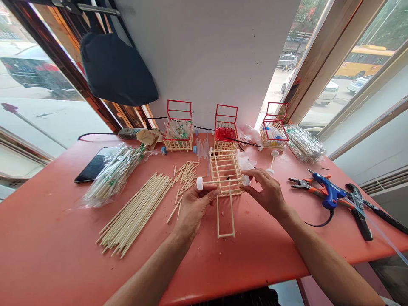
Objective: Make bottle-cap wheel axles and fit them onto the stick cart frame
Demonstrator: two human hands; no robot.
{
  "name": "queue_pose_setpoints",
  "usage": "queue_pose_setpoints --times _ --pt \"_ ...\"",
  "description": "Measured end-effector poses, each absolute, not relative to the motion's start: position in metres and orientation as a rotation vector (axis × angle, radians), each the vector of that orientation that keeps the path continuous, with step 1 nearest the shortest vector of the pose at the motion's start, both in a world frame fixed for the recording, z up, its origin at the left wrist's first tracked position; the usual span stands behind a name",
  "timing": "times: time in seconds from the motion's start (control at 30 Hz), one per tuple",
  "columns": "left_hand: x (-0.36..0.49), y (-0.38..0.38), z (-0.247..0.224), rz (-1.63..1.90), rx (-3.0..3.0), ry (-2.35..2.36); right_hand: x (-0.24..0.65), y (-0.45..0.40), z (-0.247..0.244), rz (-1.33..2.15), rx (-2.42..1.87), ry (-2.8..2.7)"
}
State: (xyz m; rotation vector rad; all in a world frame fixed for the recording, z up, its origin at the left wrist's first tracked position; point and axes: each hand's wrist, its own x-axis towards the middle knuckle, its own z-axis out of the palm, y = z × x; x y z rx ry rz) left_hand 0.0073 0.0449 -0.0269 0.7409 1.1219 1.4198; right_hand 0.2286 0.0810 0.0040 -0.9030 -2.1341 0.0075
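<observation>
A small cart frame of pale wooden sticks [226,165] lies on the red table, its long handle loop [226,235] pointing toward me. Across its near end runs a stick axle with a white cap wheel [199,183] at its left end and another white cap [245,180] at its right. My left hand [195,204] pinches the axle just beside the left cap. The fingers of my right hand [266,191] are closed on the right cap. A second axle with white caps [273,162] lies to the right of the frame.
Long sticks [137,212] and short cut sticks [185,174] lie left. Three red-handled stick carts [179,140] stand at the back. A blue glue gun [331,191], pliers [301,183] and cutters [358,208] lie right. A phone [95,163] and bagged sticks [111,178] are far left.
</observation>
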Motion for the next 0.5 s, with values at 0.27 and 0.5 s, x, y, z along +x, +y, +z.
queue_pose_setpoints --times 0.27,0.5 --pt "0.0081 0.0442 -0.0259 1.427 0.733 1.114 0.2282 0.0809 0.0039 0.013 -0.900 -2.135" --pt "0.0078 0.0440 -0.0255 1.422 0.724 1.120 0.2284 0.0811 0.0030 0.008 -0.901 -2.136"
